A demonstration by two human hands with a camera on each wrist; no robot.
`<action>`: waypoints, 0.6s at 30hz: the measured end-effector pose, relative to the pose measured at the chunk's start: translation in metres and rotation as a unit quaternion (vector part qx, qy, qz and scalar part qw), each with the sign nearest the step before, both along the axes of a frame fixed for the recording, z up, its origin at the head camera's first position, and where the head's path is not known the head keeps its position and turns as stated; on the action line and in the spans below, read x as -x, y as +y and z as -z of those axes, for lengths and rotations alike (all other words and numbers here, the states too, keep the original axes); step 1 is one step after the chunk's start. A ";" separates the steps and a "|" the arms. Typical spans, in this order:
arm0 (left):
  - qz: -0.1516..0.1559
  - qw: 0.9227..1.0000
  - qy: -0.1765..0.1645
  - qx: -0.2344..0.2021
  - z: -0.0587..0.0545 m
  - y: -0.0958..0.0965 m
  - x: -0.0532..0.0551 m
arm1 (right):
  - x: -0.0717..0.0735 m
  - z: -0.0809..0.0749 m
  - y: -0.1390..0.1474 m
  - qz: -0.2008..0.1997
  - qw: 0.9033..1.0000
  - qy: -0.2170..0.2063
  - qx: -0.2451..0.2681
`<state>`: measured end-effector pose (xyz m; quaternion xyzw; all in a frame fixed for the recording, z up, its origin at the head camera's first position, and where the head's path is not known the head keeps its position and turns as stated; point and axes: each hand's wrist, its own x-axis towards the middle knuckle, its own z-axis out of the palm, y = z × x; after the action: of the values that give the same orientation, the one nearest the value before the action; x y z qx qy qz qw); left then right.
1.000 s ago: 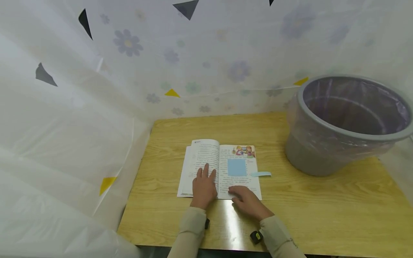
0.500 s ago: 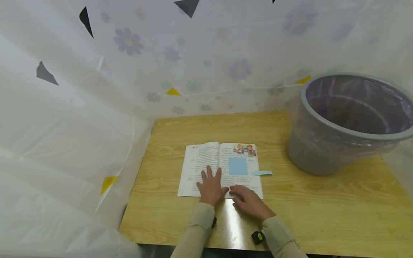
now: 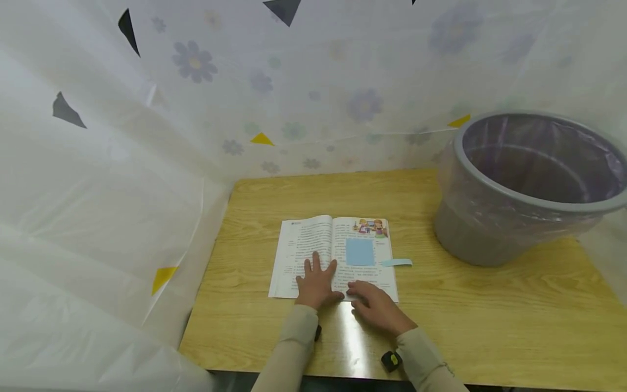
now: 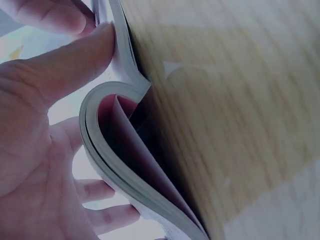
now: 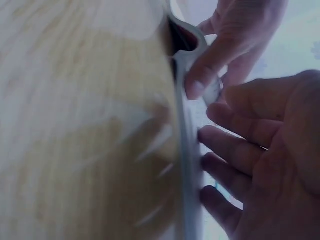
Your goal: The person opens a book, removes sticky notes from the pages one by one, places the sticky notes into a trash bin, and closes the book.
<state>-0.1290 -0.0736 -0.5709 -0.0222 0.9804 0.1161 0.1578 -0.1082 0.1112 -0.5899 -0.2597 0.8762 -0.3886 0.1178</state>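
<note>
An open book (image 3: 289,256) lies on the wooden table, its left-hand pages bulging up beside the spine. My left hand (image 3: 315,283) rests spread on the left page, with the thumb reaching across to the lower right page. In the left wrist view its thumb (image 4: 80,65) touches the book near the spine. My right hand (image 3: 377,307) lies at the lower edge of the right page, fingers loosely bent, their tips touching the paper. A blue square sticky note (image 3: 360,252) sits on the right page. Below it a pale blue strip (image 3: 398,262) sticks out past the page's right edge.
A large grey bucket (image 3: 460,234) lined with a clear plastic bag stands at the right of the table (image 3: 514,321). White plastic sheeting (image 3: 122,190) hangs along the left and back.
A lifted left-hand leaf now lies flat against the left side. My left hand shifted right and spread out, its thumb moving onto the right page. My right hand has stayed nearly still.
</note>
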 end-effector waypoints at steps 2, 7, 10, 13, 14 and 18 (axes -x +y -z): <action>0.000 1.000 -0.006 -0.006 -0.003 0.001 0.001 | 0.005 -0.005 0.001 -0.004 1.000 -0.008 -0.009; 0.012 1.000 -0.018 0.010 -0.007 0.005 0.003 | 0.029 -0.018 0.003 0.040 0.999 0.005 -0.035; 0.017 0.999 -0.025 0.025 -0.008 0.005 0.004 | 0.048 -0.022 0.003 0.077 0.994 0.056 -0.049; 0.018 0.999 -0.028 0.031 -0.008 0.005 0.004 | 0.064 -0.021 0.002 0.086 0.988 0.109 -0.067; 0.017 0.999 -0.029 0.031 -0.008 0.004 0.004 | 0.068 -0.020 0.001 0.084 0.986 0.122 -0.077; 0.016 0.999 -0.030 0.035 -0.005 0.002 0.004 | 0.083 -0.015 -0.002 0.081 0.978 0.148 -0.122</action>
<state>-0.1331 -0.0717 -0.5659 -0.0154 0.9788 0.0789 0.1884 -0.1912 0.1093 -0.5749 -0.2258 0.9429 -0.2444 -0.0143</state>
